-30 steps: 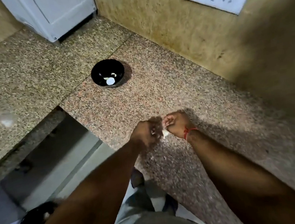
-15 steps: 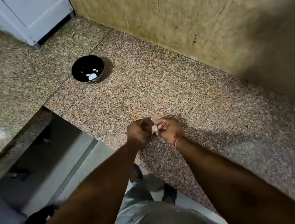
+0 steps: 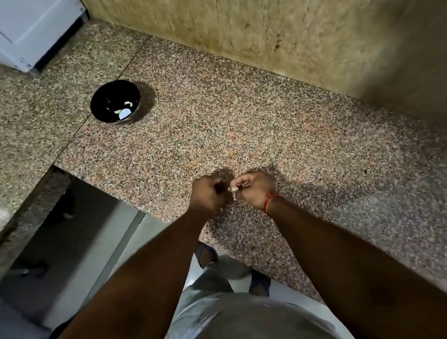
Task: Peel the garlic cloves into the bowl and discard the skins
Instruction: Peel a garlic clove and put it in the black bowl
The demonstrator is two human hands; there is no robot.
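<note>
In the head view, the two hands had drawn slightly apart compared with half a second before, when they were pressed close together over the small pale garlic clove (image 3: 232, 191). That suggested a strip of skin was coming away, so the peeling step was under way but not done. The right hand (image 3: 254, 191) pinched the clove at its fingertips, the clove jutting toward the left hand (image 3: 208, 195), whose fingers were curled; whether they held skin could not be told. The round black bowl (image 3: 115, 102), holding a few white peeled pieces, sat well apart on the speckled granite counter (image 3: 239, 128).
</note>
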